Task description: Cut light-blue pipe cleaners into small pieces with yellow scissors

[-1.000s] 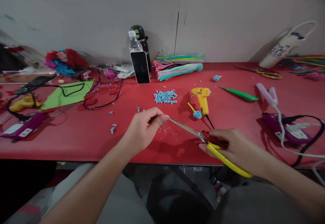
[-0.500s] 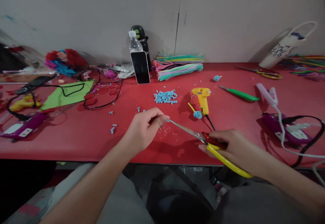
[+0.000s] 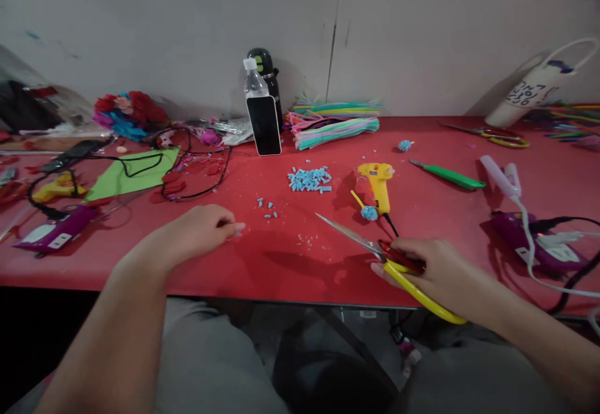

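My right hand [image 3: 431, 270] grips scissors [image 3: 349, 234] with red and yellow handles, their blades pointing up and left over the red table. Held low over the table, my left hand [image 3: 201, 232] has its fingertips pinched together at a small pale-blue piece [image 3: 239, 232], mostly hidden. Beyond that hand lie several loose blue pieces [image 3: 267, 206]. A larger pile of short blue pipe-cleaner pieces [image 3: 309, 179] sits farther back. Near the scissors, a fuzzy blue ball [image 3: 369, 212] on a yellow stem rests against a yellow glue gun [image 3: 377, 182].
A phone [image 3: 264, 125] leans against a clear bottle [image 3: 254, 79]; pipe cleaners [image 3: 337, 127] lie beside it. To the right are a green-handled knife [image 3: 450, 176], another blue ball [image 3: 405, 146] and a purple power strip [image 3: 539, 245]. Black cable [image 3: 220, 179] loops across the left side.
My left hand has moved left, away from the scissor tips, toward the loose blue pieces. The scissors stay in my right hand, almost in place. The view has shifted slightly.
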A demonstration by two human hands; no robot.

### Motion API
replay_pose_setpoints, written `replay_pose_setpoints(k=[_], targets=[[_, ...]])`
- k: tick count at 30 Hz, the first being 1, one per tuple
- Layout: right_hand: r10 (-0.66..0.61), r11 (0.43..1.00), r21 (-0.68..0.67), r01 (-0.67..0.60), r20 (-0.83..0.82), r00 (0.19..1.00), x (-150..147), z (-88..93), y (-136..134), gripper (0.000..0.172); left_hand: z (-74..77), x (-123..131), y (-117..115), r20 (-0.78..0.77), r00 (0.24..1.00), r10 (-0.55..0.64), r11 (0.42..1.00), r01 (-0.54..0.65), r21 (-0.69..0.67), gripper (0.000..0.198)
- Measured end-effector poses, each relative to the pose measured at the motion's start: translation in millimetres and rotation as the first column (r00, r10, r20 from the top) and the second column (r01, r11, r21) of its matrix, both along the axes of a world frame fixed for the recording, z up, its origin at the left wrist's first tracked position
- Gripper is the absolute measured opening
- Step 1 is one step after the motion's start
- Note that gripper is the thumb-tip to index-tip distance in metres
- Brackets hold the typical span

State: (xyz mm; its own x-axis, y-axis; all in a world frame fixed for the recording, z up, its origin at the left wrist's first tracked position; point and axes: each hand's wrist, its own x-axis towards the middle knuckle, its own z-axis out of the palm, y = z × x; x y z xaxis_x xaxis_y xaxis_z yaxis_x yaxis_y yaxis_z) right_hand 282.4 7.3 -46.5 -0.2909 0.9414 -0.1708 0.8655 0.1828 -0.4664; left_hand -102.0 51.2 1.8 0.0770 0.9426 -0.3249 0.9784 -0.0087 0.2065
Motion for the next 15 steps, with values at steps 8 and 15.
replay_pose_setpoints(k=[8, 15], targets=[[0.012, 1.0, 0.01, -0.013, 0.026, 1.0, 1, -3.1, -2, 0.046, -0.8, -24, 17, -0.194, 0.966, 0.174, 0.965, -0.206, -0.163, 0.048], [0.019, 0.999, 0.033, -0.021, 0.031, 0.999, 1, -0.1, -2, 0.045, -14.3, -38, 26, -0.126, 0.963, 0.237, 0.971, -0.237, 0.016, 0.046]])
